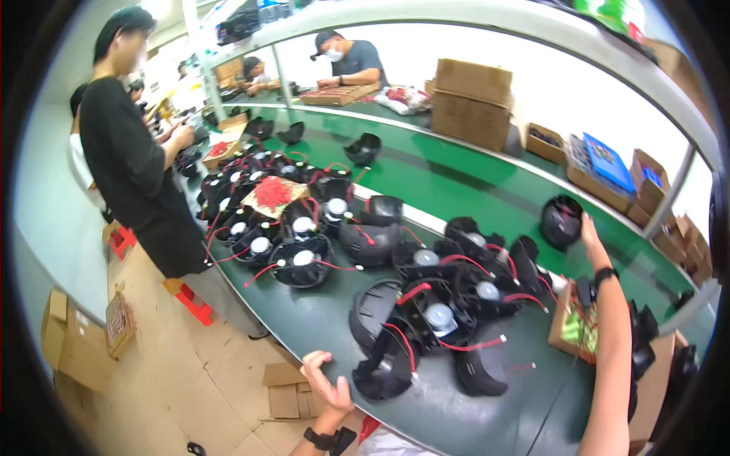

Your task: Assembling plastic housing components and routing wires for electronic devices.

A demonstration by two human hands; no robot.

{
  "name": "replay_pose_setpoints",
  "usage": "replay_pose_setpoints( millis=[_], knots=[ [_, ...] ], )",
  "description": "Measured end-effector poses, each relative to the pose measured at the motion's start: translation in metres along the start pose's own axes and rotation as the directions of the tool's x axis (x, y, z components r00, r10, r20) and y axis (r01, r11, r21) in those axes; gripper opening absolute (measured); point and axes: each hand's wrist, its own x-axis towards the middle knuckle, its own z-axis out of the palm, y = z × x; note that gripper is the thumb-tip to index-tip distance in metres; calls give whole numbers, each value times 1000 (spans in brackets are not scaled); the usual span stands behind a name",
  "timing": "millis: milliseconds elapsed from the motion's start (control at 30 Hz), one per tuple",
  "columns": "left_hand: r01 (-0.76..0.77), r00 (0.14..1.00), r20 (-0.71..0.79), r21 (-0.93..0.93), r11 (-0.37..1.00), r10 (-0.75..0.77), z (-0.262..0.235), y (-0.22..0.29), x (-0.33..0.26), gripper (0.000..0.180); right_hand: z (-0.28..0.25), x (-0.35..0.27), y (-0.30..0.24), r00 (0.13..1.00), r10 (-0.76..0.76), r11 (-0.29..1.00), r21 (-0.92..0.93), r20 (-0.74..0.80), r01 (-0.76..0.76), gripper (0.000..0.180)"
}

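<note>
Both our hands are in view: the left hand [328, 382] is loose and holds nothing, over the near edge of the worktop [502, 418], while the right hand [588, 232] has its fingers at the right rim of a black shell [561, 223]; we cannot tell whether they grasp it or only touch it. That shell is over the green belt [471, 182], beyond the worktop's far edge, its hollow side toward us. Any print on the tall carton [471, 106] behind the belt is too blurred for us to read. Between our left hand and the belt stands a heap of shells with speakers [439, 318] and red wires [466, 347], running toward the worktop's far left corner, with a tray of red bits [271, 194] amid it. By the right edge, our forearm passes beside a box of green parts [576, 330]. Across the belt sits a blue lid [608, 165]; a co-worker in black [125, 152] stands along the worktop's left edge.
</note>
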Motion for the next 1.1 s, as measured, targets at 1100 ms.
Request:
replay_pose_setpoints(
  millis=[1100],
  knots=[
    [-358,934,-36,-51,932,357,8,-43,0,17,-179,-152,-205,899,-423,862,-254,113,438,29]
  ],
)
